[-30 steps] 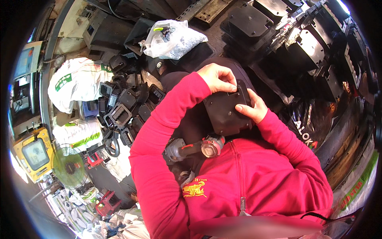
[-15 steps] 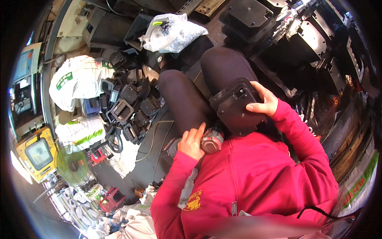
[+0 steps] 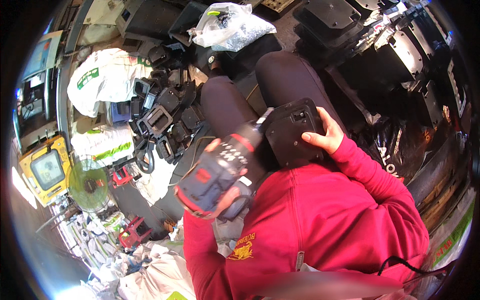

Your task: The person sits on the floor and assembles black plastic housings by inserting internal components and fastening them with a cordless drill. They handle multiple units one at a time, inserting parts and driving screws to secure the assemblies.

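My left hand [image 3: 228,201] is closed round a cordless drill [image 3: 212,175] with a dark body and red trim, slightly blurred. The drill lies slantwise over my lap, its chuck end beside the left edge of a black plastic housing [image 3: 290,135]. I cannot tell whether the bit touches it. My right hand [image 3: 327,134] grips that housing by its right side, thumb on the flat face and fingers over the edge. The housing is tilted against my lap, with small screws or holes in its face.
A heap of black plastic parts [image 3: 170,117] lies to the left, near white sacks [image 3: 107,80]. Ahead sits a clear bag of small pieces [image 3: 232,30]. More black housings [image 3: 330,15] are stacked at the upper right. A green fan [image 3: 90,185] stands at the left.
The drill, low by my waist before, is now raised in my left hand with its tip toward the housing. My right hand keeps its hold on the housing.
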A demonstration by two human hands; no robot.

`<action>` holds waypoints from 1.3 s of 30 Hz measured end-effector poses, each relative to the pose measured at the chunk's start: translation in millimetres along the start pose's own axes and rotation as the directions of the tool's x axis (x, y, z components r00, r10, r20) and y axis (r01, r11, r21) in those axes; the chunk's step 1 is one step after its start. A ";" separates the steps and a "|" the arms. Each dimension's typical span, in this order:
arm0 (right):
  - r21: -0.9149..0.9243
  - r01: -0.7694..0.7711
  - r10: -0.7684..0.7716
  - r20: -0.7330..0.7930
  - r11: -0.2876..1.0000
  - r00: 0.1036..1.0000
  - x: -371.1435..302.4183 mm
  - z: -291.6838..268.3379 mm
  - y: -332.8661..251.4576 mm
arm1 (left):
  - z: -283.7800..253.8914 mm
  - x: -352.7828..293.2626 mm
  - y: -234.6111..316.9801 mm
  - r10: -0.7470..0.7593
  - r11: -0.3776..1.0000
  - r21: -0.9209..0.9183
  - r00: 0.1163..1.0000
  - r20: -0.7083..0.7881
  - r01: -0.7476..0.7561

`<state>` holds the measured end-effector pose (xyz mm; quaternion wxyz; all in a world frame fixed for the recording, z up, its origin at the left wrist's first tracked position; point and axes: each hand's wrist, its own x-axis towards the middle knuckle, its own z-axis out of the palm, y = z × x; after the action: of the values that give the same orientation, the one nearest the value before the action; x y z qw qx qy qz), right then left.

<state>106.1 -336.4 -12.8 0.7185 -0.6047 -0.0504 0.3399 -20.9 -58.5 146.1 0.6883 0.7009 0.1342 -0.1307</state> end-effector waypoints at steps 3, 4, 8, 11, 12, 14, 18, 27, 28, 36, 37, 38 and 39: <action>-0.032 0.022 -0.021 0.026 0.999 0.999 3.1 2.6 -1.1 | 14.3 16.3 5.7 0.105 0.921 0.367 0.990 0.095 -0.133; -0.077 -0.007 0.008 0.020 0.997 1.000 2.7 2.1 -1.4 | 17.7 19.9 6.3 0.119 0.884 0.441 0.987 0.105 -0.154; -0.047 0.018 -0.018 -0.006 0.999 1.000 1.0 -0.6 -0.5 | 27.7 28.1 3.6 -0.266 0.961 0.049 0.956 -0.126 0.274; -0.052 0.021 -0.024 -0.040 0.998 0.999 1.5 -0.9 0.8 | 31.9 31.4 4.9 -0.268 0.960 0.036 0.952 -0.146 0.276; -0.073 0.043 -0.047 -0.049 0.996 0.998 2.5 -0.8 1.3 | 31.9 33.0 5.8 -0.220 0.964 0.120 0.966 -0.132 0.236; -0.105 0.066 -0.072 -0.054 0.992 0.996 3.7 -0.6 1.9 | 29.2 33.9 9.5 0.084 0.758 0.635 0.988 0.128 -0.147; -0.088 0.063 -0.067 -0.042 0.994 0.997 4.4 -0.5 1.3 | 27.1 35.7 7.5 0.008 0.858 0.510 0.992 0.125 -0.071; -0.134 0.031 -0.038 -0.046 0.990 0.998 2.7 0.9 -6.2 | 28.5 41.4 9.4 -0.054 0.854 0.520 0.992 0.112 -0.012; -0.156 0.047 -0.055 -0.049 0.987 0.997 2.2 1.4 -6.7 | 29.0 41.6 14.3 -0.035 0.842 0.537 0.991 0.130 -0.040; -0.255 0.003 -0.017 -0.052 0.967 0.999 2.9 5.4 -9.2 | 24.7 61.8 61.0 -0.141 0.600 0.783 0.942 0.305 -0.164; -0.251 -0.011 -0.005 -0.061 0.968 0.998 2.9 5.3 -9.4 | 23.9 63.7 62.8 -0.139 0.562 0.803 0.934 0.328 -0.199; -0.243 -0.002 -0.013 -0.058 0.970 0.998 2.9 5.1 -9.5 | 23.6 64.5 62.4 -0.148 0.583 0.792 0.934 0.326 -0.184; -0.242 -0.001 -0.015 -0.062 0.970 0.998 2.8 4.7 -9.5 | 23.0 65.5 59.9 -0.150 0.600 0.782 0.935 0.320 -0.171</action>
<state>110.0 -331.3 -3.9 0.6418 -0.6981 -0.0708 0.3093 62.1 -82.0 177.3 0.3146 0.8992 -0.0685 -0.2964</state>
